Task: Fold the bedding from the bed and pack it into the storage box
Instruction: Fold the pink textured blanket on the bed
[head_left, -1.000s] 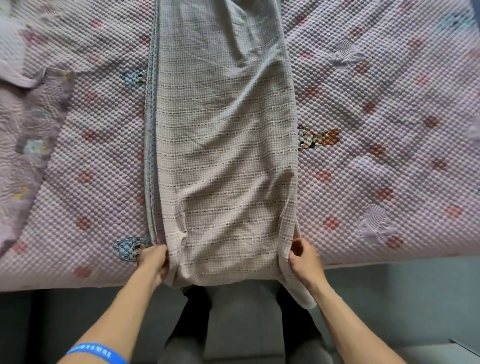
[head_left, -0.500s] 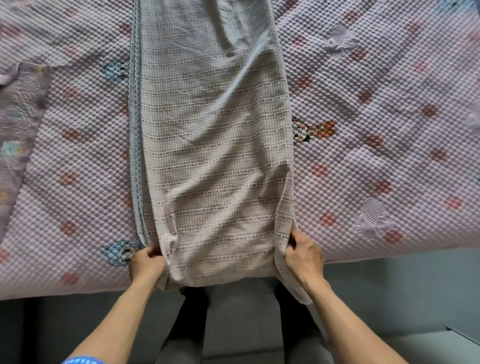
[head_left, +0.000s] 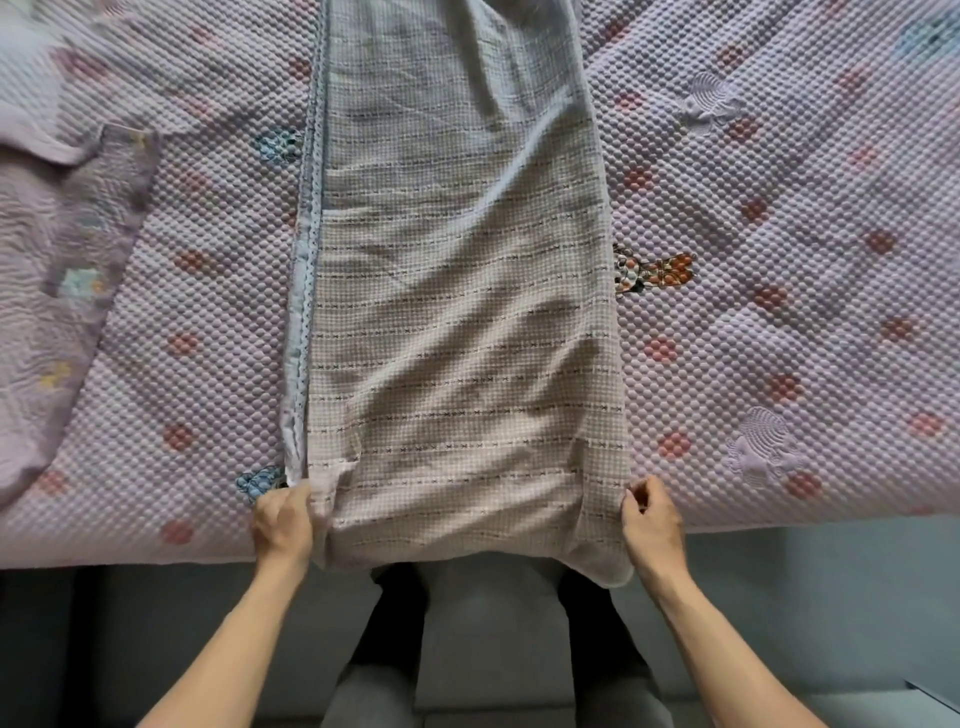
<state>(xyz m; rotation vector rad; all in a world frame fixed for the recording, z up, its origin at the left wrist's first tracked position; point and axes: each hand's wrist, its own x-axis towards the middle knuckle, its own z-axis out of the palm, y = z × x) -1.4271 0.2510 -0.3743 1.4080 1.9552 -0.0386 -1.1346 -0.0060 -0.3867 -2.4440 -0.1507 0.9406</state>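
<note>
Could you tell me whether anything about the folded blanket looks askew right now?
Yes: the beige blanket's near right corner hangs past the bed edge beside the right hand, lower than the left corner.

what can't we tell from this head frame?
- Far end of the folded blanket: cut off by the top edge.
- Storage box: not in view.
- Left hand fingertips: tucked under the blanket's edge.
- Patchwork cloth at left: motion-blurred, pattern unclear.
</note>
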